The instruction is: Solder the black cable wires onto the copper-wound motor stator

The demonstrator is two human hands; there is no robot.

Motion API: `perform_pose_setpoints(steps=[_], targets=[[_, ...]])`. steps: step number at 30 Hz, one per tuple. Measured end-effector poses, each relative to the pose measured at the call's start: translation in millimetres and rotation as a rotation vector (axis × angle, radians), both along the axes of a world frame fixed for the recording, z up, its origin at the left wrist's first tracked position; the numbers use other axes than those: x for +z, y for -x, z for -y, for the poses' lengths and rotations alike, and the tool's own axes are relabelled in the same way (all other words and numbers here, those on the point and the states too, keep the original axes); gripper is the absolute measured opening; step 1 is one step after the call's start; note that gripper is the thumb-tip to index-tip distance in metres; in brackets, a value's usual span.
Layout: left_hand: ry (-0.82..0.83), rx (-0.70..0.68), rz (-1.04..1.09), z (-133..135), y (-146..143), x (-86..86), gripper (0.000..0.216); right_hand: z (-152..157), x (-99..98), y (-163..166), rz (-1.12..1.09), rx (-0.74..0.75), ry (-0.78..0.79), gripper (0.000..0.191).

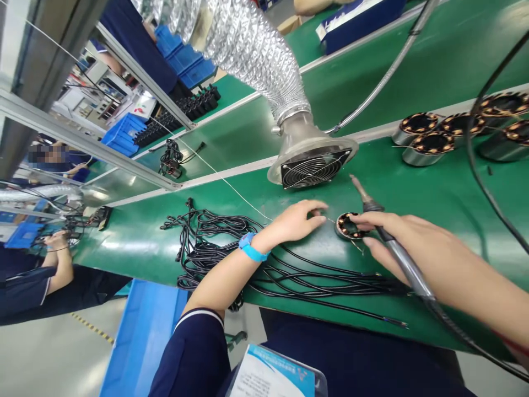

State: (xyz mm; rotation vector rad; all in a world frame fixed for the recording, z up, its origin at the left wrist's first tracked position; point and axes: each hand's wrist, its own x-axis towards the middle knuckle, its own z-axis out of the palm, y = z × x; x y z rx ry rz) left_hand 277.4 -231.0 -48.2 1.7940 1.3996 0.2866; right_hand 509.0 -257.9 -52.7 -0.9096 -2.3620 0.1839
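Observation:
My right hand (413,242) holds a soldering iron (407,270), its tip pointing up and left toward the fan. Fingertips of the same hand touch a small stator (347,226) with copper windings, standing on the green bench. Just left of the stator is my left hand (295,221), fingers curled, thumb and index tips a little apart. A thin pale strand, seemingly solder wire (231,186), runs from the upper left into the left hand; the grip on it is partly hidden. Black cables (223,248) lie beneath the left forearm, their stripped ends (399,323) pointing right.
A fume extractor fan (316,168) on a silver duct (264,55) hangs just beyond my hands. Several larger stators (425,149) stand at the back right. A dark cable (475,160) hangs at right. A blue bin (142,325) is below left; a co-worker's hands (58,241) are farther left.

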Motion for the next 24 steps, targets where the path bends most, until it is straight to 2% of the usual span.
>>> perform_pose_setpoints(steps=[2,5,9,12,14,18,22,24], targets=[[0.028,-0.063,-0.03,3,2,1.0,0.024,1,-5.3,3,-0.051,0.001,0.033,0.034],[0.163,-0.057,0.074,10,6,6.2,0.027,-3,-19.8,2,-0.049,0.066,0.088,0.046],[0.45,0.001,0.348,15,4,8.7,0.021,-4,-33.5,6,-0.065,0.094,0.168,0.042],[0.577,0.094,0.482,13,-5,1.9,0.026,-2,-34.7,9,-0.079,0.084,0.152,0.036],[0.566,0.107,0.532,10,-12,-3.4,0.029,-2,-34.2,10,-0.061,0.061,0.096,0.032],[0.361,0.118,0.483,11,-19,-6.7,0.026,-3,-35.3,8,0.012,-0.046,0.027,0.038],[0.4,0.002,0.356,18,-13,-0.3,0.024,-4,-37.9,7,0.013,-0.073,-0.008,0.039],[0.364,-0.023,0.328,20,-9,5.6,0.019,-5,-39.1,7,0.005,-0.074,0.004,0.04]])
